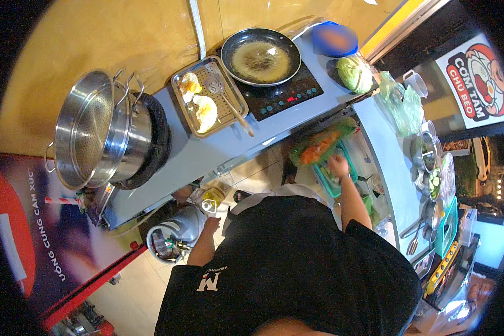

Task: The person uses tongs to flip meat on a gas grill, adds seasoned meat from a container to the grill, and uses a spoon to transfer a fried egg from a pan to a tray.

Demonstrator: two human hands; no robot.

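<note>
In the head view, a grey counter [199, 154] runs along a yellow wall [151, 33]. Below it, the left hand's [210, 225] fingers close on an oil bottle [213, 195] above tiled floor [134, 297]; the right hand [337, 166], fingers too blurred to tell, is at a teal basket [323, 182].

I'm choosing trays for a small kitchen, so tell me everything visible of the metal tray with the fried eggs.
The tray is shallow, rectangular and silvery, with rounded corners, a raised rim and a base dotted with small holes. It lies face up on the grey counter, left of the black cooktop; whether those two touch is unclear. Two fried eggs, whitish with yellow-brown patches, lie toward its left side. A slotted spatula rests its head inside, its brownish handle crossing the near rim.
</note>
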